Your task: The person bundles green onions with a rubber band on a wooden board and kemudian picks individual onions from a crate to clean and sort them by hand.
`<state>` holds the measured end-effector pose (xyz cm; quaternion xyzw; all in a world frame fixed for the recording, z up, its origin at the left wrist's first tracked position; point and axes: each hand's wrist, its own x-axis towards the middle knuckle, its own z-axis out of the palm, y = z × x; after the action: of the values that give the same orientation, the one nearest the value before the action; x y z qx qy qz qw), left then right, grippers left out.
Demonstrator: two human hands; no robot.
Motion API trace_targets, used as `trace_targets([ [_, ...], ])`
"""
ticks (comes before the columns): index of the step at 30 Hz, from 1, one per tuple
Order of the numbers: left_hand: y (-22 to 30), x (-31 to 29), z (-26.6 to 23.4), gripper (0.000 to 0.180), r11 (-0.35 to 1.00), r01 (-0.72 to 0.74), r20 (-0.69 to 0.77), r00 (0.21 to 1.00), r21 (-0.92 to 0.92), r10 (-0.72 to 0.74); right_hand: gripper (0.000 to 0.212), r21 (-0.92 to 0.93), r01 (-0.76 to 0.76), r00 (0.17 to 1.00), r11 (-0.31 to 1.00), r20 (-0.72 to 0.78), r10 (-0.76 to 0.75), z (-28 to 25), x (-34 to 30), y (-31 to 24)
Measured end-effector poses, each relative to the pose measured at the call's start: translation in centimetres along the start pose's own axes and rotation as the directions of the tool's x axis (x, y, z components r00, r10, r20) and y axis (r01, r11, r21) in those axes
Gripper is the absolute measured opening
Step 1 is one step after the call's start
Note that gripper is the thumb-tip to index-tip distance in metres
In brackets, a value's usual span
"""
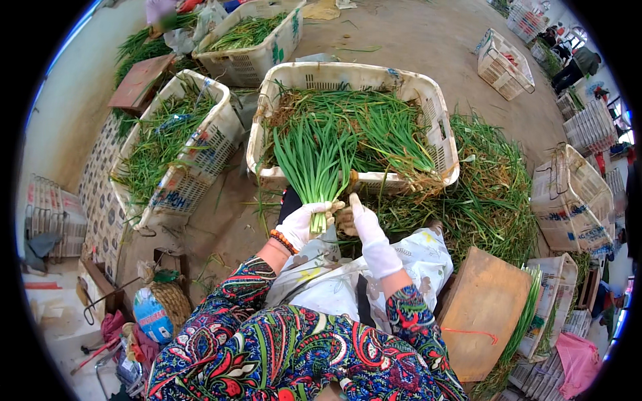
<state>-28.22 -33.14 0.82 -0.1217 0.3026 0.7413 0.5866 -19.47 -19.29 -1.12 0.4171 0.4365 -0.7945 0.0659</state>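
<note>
My left hand (302, 222), in a pale glove with a beaded bracelet at the wrist, is closed around a bunch of garlic chives (314, 157). Their green leaves fan away from me over the near rim of a white plastic crate (267, 175), and the pale stem ends point toward me. Just right of the stems is my gloved right hand (370, 235), with its fingers curled in by the stem ends; what lies between them is too small to make out. More loose chives (374, 120), mixed with brown dry leaves, fill the crate.
A heap of green trimmings (485, 180) lies right of the crate. Another filled crate (224, 123) stands at left, with one more (294, 33) behind. A wooden board (483, 311) is by my right side. Patterned white cloth (421, 257) covers my lap.
</note>
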Motion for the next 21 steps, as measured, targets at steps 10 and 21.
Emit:
trace_targets([
  [10,0.0,-1.7,-1.0,0.043,0.994,0.001,0.122,0.992,-0.113,0.013,0.021,0.359,0.205,0.979,0.911,-0.068,-0.193,-1.7,3.7,-2.4],
  [21,-0.8,-1.4,0.4,0.030,0.983,0.096,0.022,0.995,0.160,-0.100,0.021,-0.452,0.292,0.935,0.843,-0.049,-0.351,-1.1,-1.4,3.4],
])
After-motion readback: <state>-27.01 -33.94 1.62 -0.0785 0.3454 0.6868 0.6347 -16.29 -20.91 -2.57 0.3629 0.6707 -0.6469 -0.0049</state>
